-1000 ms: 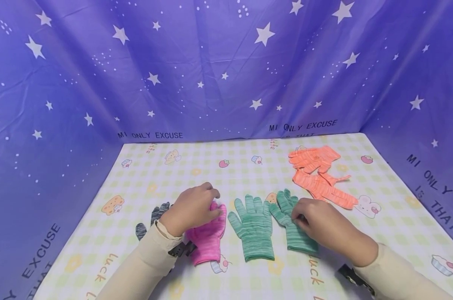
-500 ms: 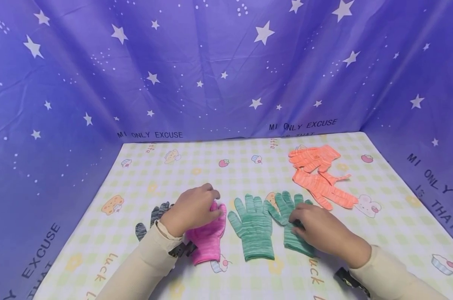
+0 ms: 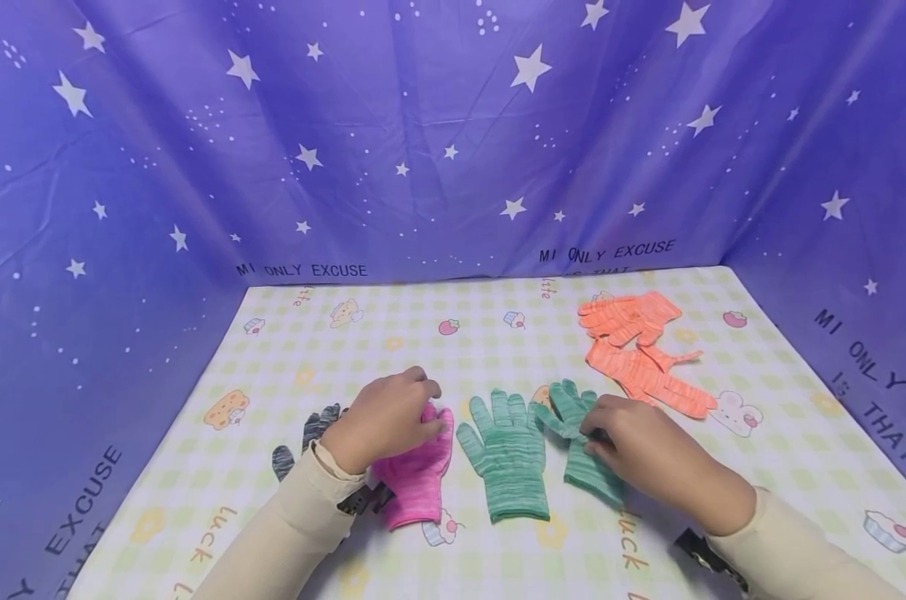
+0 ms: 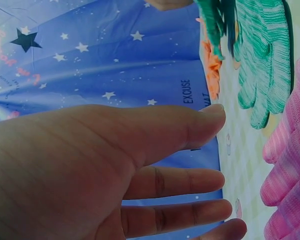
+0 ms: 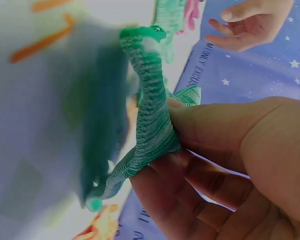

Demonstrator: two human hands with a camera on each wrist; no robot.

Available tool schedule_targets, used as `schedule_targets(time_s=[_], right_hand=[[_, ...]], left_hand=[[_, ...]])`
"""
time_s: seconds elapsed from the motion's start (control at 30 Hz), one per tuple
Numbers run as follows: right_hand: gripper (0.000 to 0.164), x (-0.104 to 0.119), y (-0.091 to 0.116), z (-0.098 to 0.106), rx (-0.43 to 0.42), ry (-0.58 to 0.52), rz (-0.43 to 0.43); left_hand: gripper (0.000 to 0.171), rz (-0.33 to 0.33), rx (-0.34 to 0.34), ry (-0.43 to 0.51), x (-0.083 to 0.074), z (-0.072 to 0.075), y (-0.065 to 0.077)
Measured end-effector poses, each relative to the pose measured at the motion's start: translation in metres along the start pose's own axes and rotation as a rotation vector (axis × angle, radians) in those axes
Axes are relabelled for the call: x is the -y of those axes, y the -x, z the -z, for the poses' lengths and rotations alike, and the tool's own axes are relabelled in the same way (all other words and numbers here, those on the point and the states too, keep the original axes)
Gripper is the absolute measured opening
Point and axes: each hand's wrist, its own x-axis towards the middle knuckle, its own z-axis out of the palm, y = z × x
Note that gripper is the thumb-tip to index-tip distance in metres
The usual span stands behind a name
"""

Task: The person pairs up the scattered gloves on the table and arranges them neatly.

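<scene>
In the head view my right hand [image 3: 651,442] pinches the right-hand green knit glove [image 3: 589,471] near its middle. The right wrist view has that glove's fabric [image 5: 152,95] bunched between thumb and fingers, raised off the cloth. A second green glove [image 3: 511,458] lies flat to its left, fingers pointing away from me. Over a pink glove [image 3: 413,492] hovers my left hand [image 3: 388,417], hiding part of it. The left wrist view shows that hand's fingers [image 4: 175,182] loosely extended, holding nothing. A dark grey glove [image 3: 319,423] is mostly hidden behind the left wrist.
Two orange gloves, one rumpled [image 3: 651,379] and one behind it [image 3: 633,315], lie at the back right. A checked tablecloth [image 3: 392,312] with printed pictures covers the table. Purple star-patterned curtains [image 3: 422,108] stand around its back and sides.
My right hand has moved slightly left, then back a little to the right, with the pinched green glove. That glove's cuff has shifted left and its fingers have changed shape. My left hand stays still.
</scene>
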Motion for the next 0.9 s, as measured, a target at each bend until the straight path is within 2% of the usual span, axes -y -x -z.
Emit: schedule_targets(time_s=[0.43,0.67,0.9], right_hand=[[0.019,0.017,-0.012,0.013,-0.082,0.004,0.085],[0.019,0.028,-0.02,0.014,-0.132,0.067,0.122],[0.019,0.042,-0.03,0.015,-0.141,0.084,0.162]], left_hand=[[0.042,0.008,0.015,0.011,0.0,0.001,0.0],[0.042,0.005,0.017,0.005,0.0,0.002,0.001],[0.041,0.0,0.014,0.008,0.0,0.002,0.002]])
